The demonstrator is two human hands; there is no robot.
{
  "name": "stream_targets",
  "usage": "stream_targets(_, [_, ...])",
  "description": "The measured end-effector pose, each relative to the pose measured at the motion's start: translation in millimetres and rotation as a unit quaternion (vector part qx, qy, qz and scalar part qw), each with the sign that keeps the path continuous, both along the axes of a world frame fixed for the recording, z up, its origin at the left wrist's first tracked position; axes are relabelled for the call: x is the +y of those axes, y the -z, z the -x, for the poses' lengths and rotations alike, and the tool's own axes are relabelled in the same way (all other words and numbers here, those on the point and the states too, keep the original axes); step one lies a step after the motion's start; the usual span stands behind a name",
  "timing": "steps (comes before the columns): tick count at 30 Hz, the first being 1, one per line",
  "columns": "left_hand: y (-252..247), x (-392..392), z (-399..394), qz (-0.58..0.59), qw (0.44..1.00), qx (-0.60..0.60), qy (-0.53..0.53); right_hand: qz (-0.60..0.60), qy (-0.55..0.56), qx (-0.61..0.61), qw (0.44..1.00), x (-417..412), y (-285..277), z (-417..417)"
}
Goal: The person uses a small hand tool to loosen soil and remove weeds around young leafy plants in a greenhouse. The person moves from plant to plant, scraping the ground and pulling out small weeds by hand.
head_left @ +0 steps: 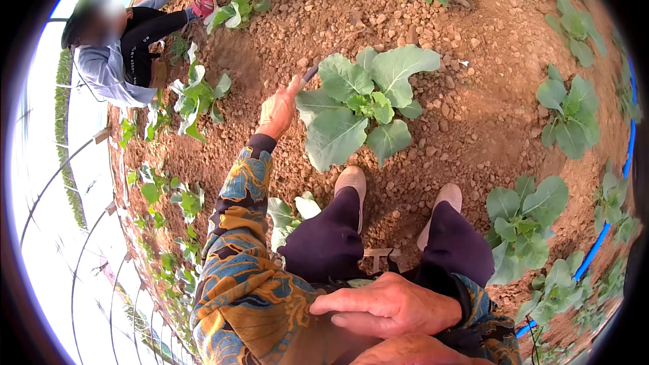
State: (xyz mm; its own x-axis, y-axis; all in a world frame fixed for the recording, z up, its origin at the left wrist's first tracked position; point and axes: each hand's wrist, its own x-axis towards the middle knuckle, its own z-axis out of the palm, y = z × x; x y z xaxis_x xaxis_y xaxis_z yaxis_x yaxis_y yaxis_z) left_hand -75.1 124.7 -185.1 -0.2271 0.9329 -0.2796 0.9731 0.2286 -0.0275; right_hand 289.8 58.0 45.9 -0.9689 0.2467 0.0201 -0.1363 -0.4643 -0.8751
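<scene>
My left hand (278,111) grips the dark handle of a slim hand tool (310,74), just left of a large young brassica plant (375,104). The tool's thin shaft runs up and right over the soil, and its tip blends into the clods. This plant has broad grey-green leaves around a bright green centre, and some leaves reach close to my fingers. My right hand (395,304) is low over my lap, back upward, with a finger and the thumb stretched to the left. What lies under its palm is hidden.
A person (124,56) sits at the upper left beside another row of brassicas (195,96). More plants (522,223) grow along the right, near a blue hose (593,251). Dry, cloddy soil (324,5) spreads ahead. Greenhouse hoops (76,274) and bright sheeting border the left.
</scene>
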Motion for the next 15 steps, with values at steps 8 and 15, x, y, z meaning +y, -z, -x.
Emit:
stream_targets(8, [-33, 46, -33, -0.265, 0.961, -0.076, -0.021, 0.003, 0.005, 0.004, 1.000, -4, 0, 2])
stream_targets(15, [22, 34, -7, -0.049, 0.997, -0.029, -0.049, -0.003, -0.007, 0.001, 1.000, 18, 4, -8])
